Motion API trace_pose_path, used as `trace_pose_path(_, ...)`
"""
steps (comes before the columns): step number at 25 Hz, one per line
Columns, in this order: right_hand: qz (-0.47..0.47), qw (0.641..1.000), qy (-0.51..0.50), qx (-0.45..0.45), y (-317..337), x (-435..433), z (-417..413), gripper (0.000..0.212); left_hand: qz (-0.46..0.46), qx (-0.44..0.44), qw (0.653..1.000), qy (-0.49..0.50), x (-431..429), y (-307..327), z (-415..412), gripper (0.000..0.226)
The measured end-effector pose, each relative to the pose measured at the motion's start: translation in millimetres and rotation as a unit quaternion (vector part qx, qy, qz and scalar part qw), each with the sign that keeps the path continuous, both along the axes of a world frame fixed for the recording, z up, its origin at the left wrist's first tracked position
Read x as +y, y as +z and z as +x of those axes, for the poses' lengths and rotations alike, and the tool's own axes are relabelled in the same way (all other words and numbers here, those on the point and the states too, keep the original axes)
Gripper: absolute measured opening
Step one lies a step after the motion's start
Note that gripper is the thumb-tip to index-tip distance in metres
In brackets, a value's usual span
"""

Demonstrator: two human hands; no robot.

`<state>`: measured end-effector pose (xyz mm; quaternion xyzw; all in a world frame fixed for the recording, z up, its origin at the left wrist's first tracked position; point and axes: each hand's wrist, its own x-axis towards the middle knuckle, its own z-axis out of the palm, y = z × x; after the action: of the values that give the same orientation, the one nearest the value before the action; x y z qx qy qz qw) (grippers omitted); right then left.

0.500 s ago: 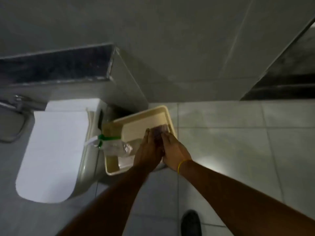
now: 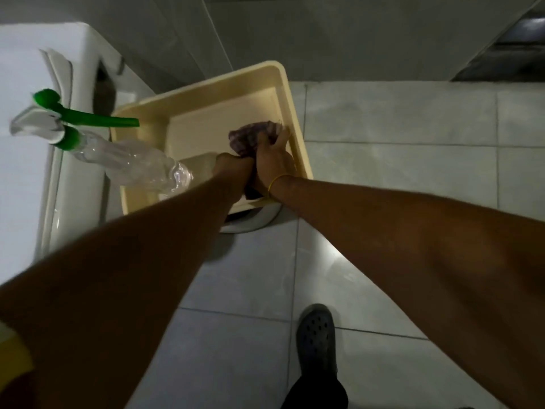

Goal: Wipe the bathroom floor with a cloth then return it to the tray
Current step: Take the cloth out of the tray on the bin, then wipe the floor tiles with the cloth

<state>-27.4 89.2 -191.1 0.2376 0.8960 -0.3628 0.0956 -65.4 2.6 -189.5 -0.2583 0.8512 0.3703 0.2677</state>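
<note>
A cream plastic tray (image 2: 295, 119) sits on a low white stand beside the toilet. Inside its right half is a checked purple cloth (image 2: 250, 135), bunched up. My right hand (image 2: 272, 160), with a yellow band on the wrist, grips the cloth from the right. My left hand (image 2: 234, 169) is closed on the cloth's lower end, pressed against the right hand. Both hands are inside the tray, above its floor.
A clear spray bottle (image 2: 129, 160) with a green and white trigger head lies across the tray's left rim. The white toilet (image 2: 35, 143) fills the left side. Grey floor tiles (image 2: 398, 172) spread to the right and below. My dark shoe (image 2: 317, 335) stands on the tiles near the bottom.
The view has come closer and lower over the tray. Both hands have closed on the cloth and bunched it up in the tray's right half.
</note>
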Motion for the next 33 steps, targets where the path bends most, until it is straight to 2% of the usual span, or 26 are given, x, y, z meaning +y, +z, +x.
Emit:
trace_pose_path(2,-0.04,0.999,-0.01,0.019,27.4,5.7,7.9,0.06,0.057,0.033,0.997,0.048,4.5,16.6,1.6,0.034)
trace_pose_path(4,-0.066,0.996,0.04,0.038,53.6,22.6,18.5,0.059,0.122,0.086,0.986,0.075,13.6,37.8,3.5,0.034)
trace_pose_path(5,-0.083,0.995,0.034,0.052,64.7,35.5,24.1,0.058,0.157,0.105,0.979,0.081,21.2,48.9,6.8,0.034)
trace_pose_path(8,-0.168,0.975,-0.1,0.1,94.1,87.3,55.3,0.048,0.235,0.113,0.963,0.06,65.9,82.8,35.0,0.021)
trace_pose_path(10,-0.19,0.954,-0.198,0.119,94.3,129.6,90.6,0.031,0.278,0.09,0.956,0.019,110.9,93.7,69.0,0.02)
trace_pose_path(13,-0.217,0.903,-0.344,0.14,75.5,200.1,166.3,0.014,0.343,0.027,0.937,-0.061,188.8,88.4,139.0,0.043)
trace_pose_path(17,-0.304,0.814,-0.485,0.102,26.6,283.4,295.1,0.031,0.331,-0.086,0.925,-0.168,275.4,33.2,246.9,0.043)
trace_pose_path(18,-0.301,0.808,-0.5,0.088,10.1,298.3,327.7,0.034,0.311,-0.108,0.927,-0.181,290.6,15.0,275.1,0.046)
trace_pose_path(19,-0.284,0.815,-0.499,0.077,-6.8,309.8,359.1,0.036,0.294,-0.125,0.927,-0.196,303.1,-2.8,302.5,0.049)
trace_pose_path(23,-0.13,0.902,-0.407,0.063,-76.1,326.4,466.2,0.048,0.257,-0.17,0.913,-0.268,329.8,-77.8,398.3,0.07)
trace_pose_path(24,-0.116,0.91,-0.393,0.057,-95.2,324.1,486.5,0.05,0.255,-0.175,0.909,-0.278,328.4,-96.2,417.1,0.075)
trace_pose_path(27,-0.102,0.901,-0.415,0.07,-159.7,307.0,536.3,0.042,0.227,-0.161,0.897,-0.344,309.6,-151.8,470.5,0.073)
trace_pose_path(28,-0.064,0.904,-0.422,0.031,-180.7,296.5,551.8,0.043,0.19,-0.129,0.889,-0.395,300.2,-168.7,483.7,0.069)
trace_pose_path(30,0.048,0.924,-0.371,-0.078,-218.2,275.0,583.8,0.061,0.073,-0.002,0.863,-0.5,272.5,-205.4,503.0,0.062)
trace_pose_path(32,0.173,0.937,-0.254,-0.164,-243.7,257.4,606.4,0.08,-0.008,0.113,0.812,-0.573,238.0,-238.4,512.9,0.072)
trace_pose_path(33,0.187,0.944,-0.207,-0.176,-254.7,253.7,612.5,0.084,-0.039,0.139,0.783,-0.605,222.5,-251.3,513.1,0.078)
